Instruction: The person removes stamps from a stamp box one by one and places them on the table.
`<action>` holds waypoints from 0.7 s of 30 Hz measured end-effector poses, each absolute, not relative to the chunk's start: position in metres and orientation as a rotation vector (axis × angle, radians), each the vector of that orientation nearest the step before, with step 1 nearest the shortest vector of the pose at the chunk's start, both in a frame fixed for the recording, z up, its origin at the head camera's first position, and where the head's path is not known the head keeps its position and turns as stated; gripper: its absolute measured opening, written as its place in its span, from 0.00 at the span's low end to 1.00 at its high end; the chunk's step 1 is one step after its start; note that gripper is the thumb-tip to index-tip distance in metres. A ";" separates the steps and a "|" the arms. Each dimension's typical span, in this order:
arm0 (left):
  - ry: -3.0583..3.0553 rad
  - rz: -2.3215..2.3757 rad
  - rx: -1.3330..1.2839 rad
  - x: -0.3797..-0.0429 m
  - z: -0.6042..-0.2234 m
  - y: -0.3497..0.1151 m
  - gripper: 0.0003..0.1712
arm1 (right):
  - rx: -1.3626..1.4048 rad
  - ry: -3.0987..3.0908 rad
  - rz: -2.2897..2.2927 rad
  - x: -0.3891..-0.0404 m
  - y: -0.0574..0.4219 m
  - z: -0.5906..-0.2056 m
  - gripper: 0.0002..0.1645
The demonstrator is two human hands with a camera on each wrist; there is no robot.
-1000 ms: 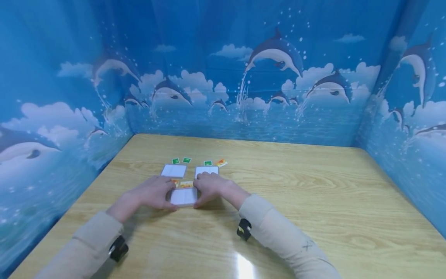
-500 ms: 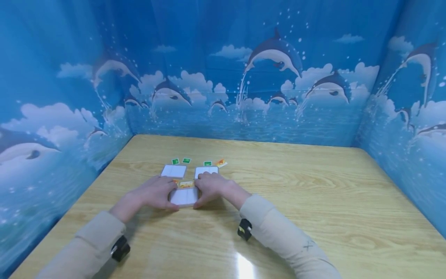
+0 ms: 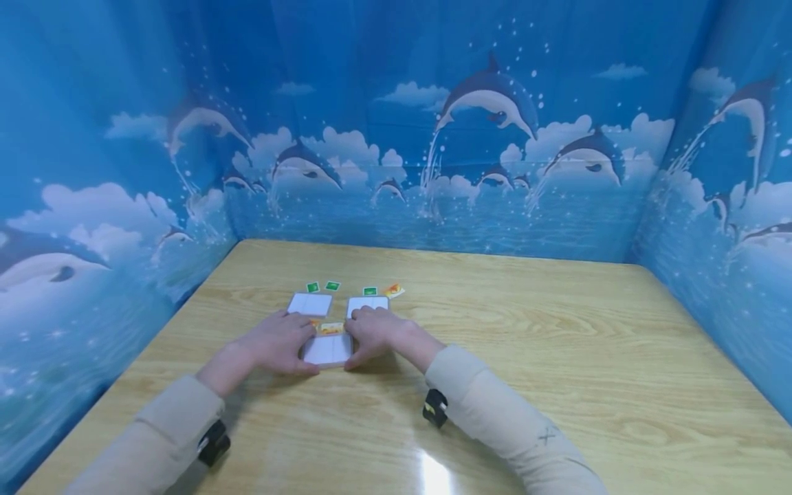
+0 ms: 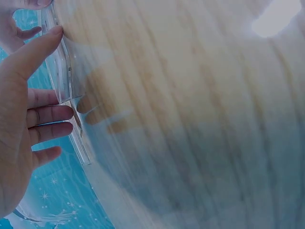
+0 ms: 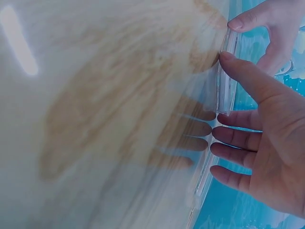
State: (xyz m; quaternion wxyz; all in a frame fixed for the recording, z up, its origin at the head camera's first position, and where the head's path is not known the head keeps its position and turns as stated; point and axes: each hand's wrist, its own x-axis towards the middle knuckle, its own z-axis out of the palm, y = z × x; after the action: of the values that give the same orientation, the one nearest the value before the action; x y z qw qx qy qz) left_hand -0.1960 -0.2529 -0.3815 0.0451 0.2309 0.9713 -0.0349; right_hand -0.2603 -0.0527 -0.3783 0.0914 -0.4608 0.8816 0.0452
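Observation:
A flat, clear-edged white plastic case (image 3: 328,349) lies on the wooden table between both hands. My left hand (image 3: 278,340) holds its left side, thumb at the near corner and fingers reaching along toward the back. On the opposite side my right hand (image 3: 374,333) grips it in the same way, its fingers overlapping the back right case (image 3: 368,303). Just behind the held case are orange picture cards (image 3: 331,328), partly covered by the fingers. In the left wrist view, the case's transparent edge (image 4: 61,67) shows edge-on between thumb and fingers.
Another white case (image 3: 309,304) lies at the back left. Behind the cases are small green cards (image 3: 333,286) and one tilted orange card (image 3: 394,291). Blue dolphin-print curtains (image 3: 383,137) enclose the table (image 3: 526,330) at the back and sides.
The left thumb has shifted slightly right along the near edge of the front case. Otherwise the hands, cases and cards stay nearly still.

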 end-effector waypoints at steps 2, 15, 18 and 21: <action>2.965 -0.123 0.721 -0.195 -0.382 -0.253 0.40 | -1.365 2.616 0.132 -0.260 -0.053 -0.378 0.38; 2.987 -0.242 0.802 -0.194 -0.385 -0.254 0.40 | -1.384 2.628 0.152 -0.258 -0.053 -0.377 0.38; 2.992 -0.240 0.805 -0.194 -0.386 -0.255 0.39 | -1.406 2.637 0.189 -0.258 -0.053 -0.377 0.39; 2.990 -0.234 0.805 -0.194 -0.386 -0.255 0.39 | -1.423 2.642 0.221 -0.258 -0.054 -0.377 0.40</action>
State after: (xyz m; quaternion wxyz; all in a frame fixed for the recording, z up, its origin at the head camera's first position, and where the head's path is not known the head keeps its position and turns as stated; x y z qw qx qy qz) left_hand -0.1938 -0.2550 -0.3856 0.0180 0.2590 0.9628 -0.0754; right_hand -0.2578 -0.0537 -0.3774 0.0663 -0.4720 0.8760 0.0732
